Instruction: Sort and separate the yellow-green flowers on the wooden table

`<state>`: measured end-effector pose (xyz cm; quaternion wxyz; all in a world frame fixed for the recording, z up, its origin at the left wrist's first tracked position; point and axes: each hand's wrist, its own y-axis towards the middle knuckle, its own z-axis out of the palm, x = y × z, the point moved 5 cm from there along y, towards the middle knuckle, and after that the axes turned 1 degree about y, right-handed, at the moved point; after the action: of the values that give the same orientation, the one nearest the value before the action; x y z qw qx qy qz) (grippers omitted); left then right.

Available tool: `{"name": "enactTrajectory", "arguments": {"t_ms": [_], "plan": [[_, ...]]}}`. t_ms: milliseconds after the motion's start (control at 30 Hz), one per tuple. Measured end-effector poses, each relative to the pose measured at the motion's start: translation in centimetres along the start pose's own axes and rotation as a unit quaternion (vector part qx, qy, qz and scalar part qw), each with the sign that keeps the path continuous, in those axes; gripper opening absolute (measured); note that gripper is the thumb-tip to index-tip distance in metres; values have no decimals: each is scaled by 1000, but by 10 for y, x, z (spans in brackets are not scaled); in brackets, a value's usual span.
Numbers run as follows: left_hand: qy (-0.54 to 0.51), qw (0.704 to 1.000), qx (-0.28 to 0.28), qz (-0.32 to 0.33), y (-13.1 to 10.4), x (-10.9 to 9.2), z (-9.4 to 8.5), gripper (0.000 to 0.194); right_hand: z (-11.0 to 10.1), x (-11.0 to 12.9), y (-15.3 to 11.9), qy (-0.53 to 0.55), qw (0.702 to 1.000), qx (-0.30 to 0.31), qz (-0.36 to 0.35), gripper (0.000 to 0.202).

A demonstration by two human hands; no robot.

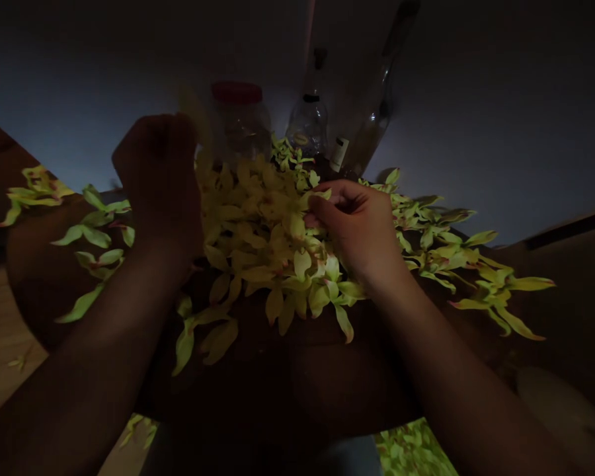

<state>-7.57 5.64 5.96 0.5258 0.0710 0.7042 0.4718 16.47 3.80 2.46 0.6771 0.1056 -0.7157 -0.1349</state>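
Note:
Yellow-green flowers [262, 218] lie heaped in the middle of a dark round table [287, 383]. My left hand [158, 165] is raised at the left of the heap, in shadow, with its fingers closed; a blurred yellowish petal shape shows beside its fingertips, and I cannot make out what it grips. At the right side of the heap my right hand [357, 218] pinches a pale green petal of a flower [320, 196] between thumb and forefinger.
Behind the heap stand a red-lidded jar [240, 122], a clear rounded bottle [307, 125] and a tall tilted bottle [374, 129]. More flowers [500, 291] spread to the right, others [96, 225] to the left. Below the table's front edge lies a further mass of flowers [414, 449].

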Motion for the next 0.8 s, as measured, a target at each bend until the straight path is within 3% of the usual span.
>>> {"name": "enactTrajectory", "arguments": {"t_ms": [67,167,233,367,533,667,800], "plan": [[59,994,0,95,-5,-15,3,9,-1,1,0,2,1000,-9,4,4],[138,949,119,258,-27,-42,22,10,1,-1,-1,24,1000,-4,18,12],[126,928,179,302,-41,-49,32,4,5,-1,-3,37,999,17,24,19],[115,927,199,297,-50,-41,38,4,13,2,-7,52,997,49,25,28],[145,936,204,249,-42,-33,36,6,16,4,-8,87,994,69,14,16],[120,945,234,196,-42,-28,37,5,14,3,-7,79,995,54,3,15],[118,940,248,203,-45,-24,41,4,13,-1,-5,63,996,56,2,18]]}}
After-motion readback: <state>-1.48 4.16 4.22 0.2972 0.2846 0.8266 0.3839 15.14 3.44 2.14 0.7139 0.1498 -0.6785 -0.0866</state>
